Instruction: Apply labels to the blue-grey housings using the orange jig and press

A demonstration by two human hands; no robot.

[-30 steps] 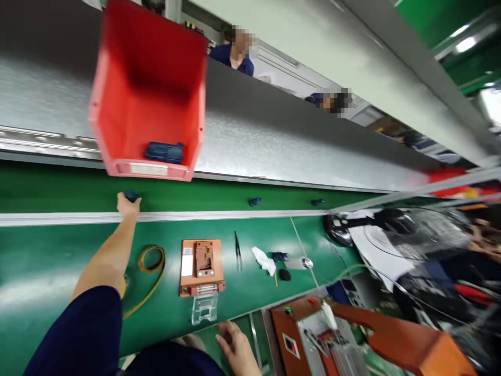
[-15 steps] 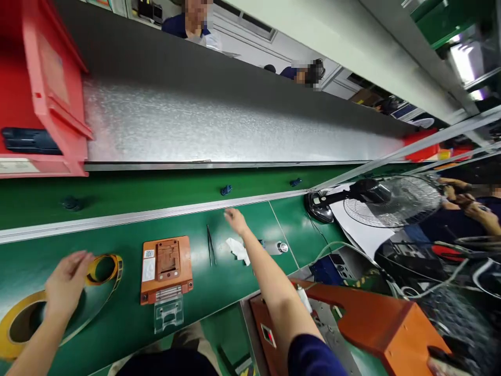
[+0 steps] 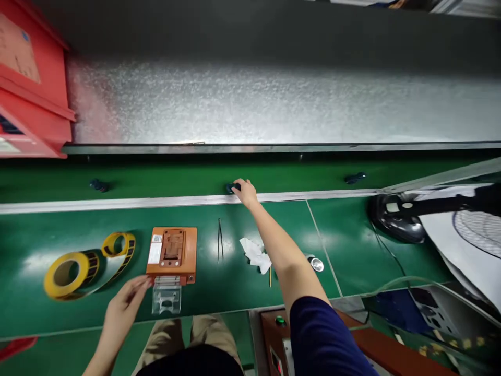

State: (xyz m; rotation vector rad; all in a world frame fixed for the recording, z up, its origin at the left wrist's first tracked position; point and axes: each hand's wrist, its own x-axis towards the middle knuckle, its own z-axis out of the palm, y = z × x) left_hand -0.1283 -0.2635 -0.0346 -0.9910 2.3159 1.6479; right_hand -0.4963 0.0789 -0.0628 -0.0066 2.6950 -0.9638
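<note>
My right hand reaches to the green belt behind the white rail, its fingers closed on a small dark blue part. My left hand is at the lower left corner of an orange-brown fixture. Its fingers are loosely bent, with a gap by the thumb; whether the tips touch the fixture I cannot tell. The fixture has a recessed brown nest and a clear hinged flap, swung out towards me. Tweezers lie to its right. A yellow-edged tape reel and a smaller tape coil lie to its left.
Similar dark parts sit along the belt. Crumpled white tissue lies under my right forearm, near a metal-topped bottle. A black fan base stands right. A metal shelf with a red bin overhangs the belt.
My right hand has moved forward to the belt and taken hold of the small dark part. My left hand has gone from the tape to the fixture's corner. The view has turned and tilted down.
</note>
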